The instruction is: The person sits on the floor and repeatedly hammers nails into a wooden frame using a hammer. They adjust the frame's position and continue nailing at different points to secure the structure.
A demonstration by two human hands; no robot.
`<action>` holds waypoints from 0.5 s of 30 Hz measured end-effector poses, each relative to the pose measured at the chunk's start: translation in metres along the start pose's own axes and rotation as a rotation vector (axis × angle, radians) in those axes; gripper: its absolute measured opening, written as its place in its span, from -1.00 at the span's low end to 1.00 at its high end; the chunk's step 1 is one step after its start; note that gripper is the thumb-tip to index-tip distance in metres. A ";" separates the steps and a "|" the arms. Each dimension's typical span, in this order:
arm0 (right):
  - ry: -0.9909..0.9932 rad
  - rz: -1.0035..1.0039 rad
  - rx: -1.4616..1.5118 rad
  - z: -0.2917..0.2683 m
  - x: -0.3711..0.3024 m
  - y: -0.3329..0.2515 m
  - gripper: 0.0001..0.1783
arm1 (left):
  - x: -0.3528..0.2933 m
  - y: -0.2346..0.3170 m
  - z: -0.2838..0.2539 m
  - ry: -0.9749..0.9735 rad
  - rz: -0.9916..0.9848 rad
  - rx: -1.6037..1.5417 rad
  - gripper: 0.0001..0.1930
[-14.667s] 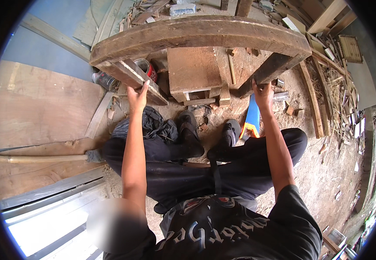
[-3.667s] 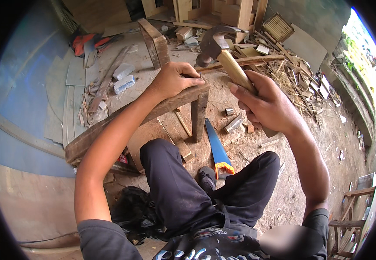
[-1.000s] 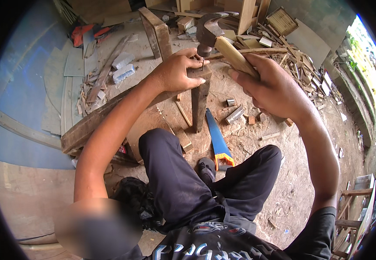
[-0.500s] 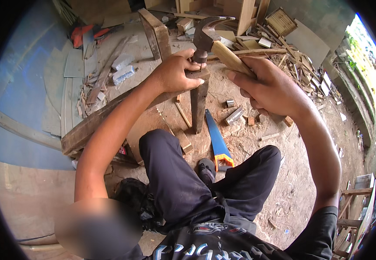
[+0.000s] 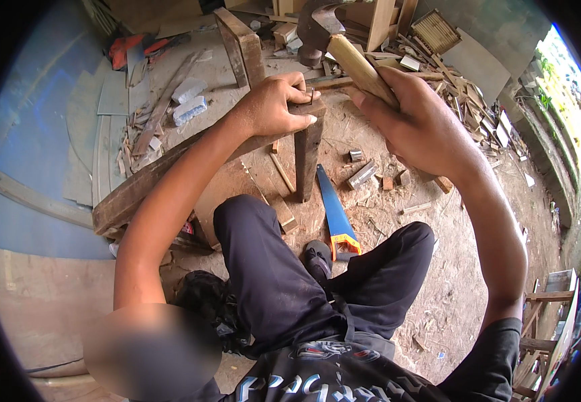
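My right hand point(image 5: 421, 124) is closed round the wooden handle of a claw hammer point(image 5: 357, 63), whose steel head is raised above a nail point(image 5: 312, 96). The nail stands upright in the end of a dark wooden beam point(image 5: 140, 191), over a joined wooden leg point(image 5: 308, 157). With curled fingers, my left hand point(image 5: 274, 107) grips the beam end. Its thumb lies along the near side and a fingertip sits close beside the nail. The hidden fingers' exact hold does not show.
On the floor between my knees lies a handsaw point(image 5: 334, 214) with a blue blade. Small wood offcuts point(image 5: 362, 175) are scattered beyond it. An upright wooden frame piece point(image 5: 240, 50) stands farther back, and a scrap wood pile point(image 5: 468, 100) spreads at the far right.
The hammer head has lifted off the nail, upward and away, with my right hand nearly in place. My left hand stays at the beam end, and the nail now shows clearly.
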State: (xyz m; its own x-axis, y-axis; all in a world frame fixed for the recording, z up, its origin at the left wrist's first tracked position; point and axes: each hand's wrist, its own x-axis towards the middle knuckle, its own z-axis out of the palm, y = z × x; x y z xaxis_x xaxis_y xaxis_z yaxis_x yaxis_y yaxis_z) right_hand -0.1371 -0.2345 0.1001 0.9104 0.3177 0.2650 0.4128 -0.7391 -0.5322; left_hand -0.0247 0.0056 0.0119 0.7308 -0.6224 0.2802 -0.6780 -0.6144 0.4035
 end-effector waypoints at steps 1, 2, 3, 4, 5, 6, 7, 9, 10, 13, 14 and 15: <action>-0.048 0.006 -0.025 0.001 0.001 0.004 -0.63 | 0.001 0.001 -0.001 0.018 0.013 0.018 -0.47; -0.096 0.011 -0.050 0.004 0.003 0.011 -0.63 | 0.000 0.001 0.000 0.037 0.026 0.036 -0.45; -0.144 0.016 -0.075 0.005 0.005 0.015 -0.63 | 0.000 -0.001 0.002 0.055 0.038 0.054 -0.43; -0.174 0.120 0.062 0.005 0.004 0.008 -0.63 | 0.002 -0.012 0.006 0.121 0.068 0.017 -0.31; -0.133 0.099 0.047 0.005 0.004 0.008 -0.64 | 0.002 -0.015 0.009 0.188 0.050 0.077 -0.30; -0.093 0.077 0.033 0.006 0.004 0.010 -0.64 | 0.003 -0.017 0.013 0.255 0.032 0.137 -0.28; -0.052 0.061 0.017 0.005 0.004 0.012 -0.64 | 0.006 -0.016 0.017 0.319 0.017 0.192 -0.26; -0.058 0.098 0.057 0.004 0.002 0.011 -0.65 | 0.014 0.002 0.001 -0.029 -0.214 0.135 -0.22; -0.059 0.111 0.076 0.003 0.002 0.008 -0.66 | 0.016 0.009 -0.008 -0.200 -0.328 0.108 -0.19; -0.136 0.120 0.117 0.007 0.002 0.009 -0.65 | 0.016 0.000 0.000 -0.084 -0.263 0.177 -0.16; -0.160 0.081 0.122 0.009 0.002 0.012 -0.65 | 0.017 -0.002 0.003 -0.106 -0.278 0.159 -0.16; -0.148 0.083 0.101 0.005 0.001 0.010 -0.65 | 0.018 -0.004 0.005 -0.127 -0.293 0.141 -0.17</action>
State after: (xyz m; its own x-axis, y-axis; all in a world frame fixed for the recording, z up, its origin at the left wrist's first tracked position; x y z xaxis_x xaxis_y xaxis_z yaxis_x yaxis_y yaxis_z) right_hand -0.1316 -0.2388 0.0909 0.9324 0.3476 0.0995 0.3299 -0.7054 -0.6273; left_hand -0.0092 -0.0061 0.0108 0.8861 -0.4600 0.0560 -0.4520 -0.8312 0.3238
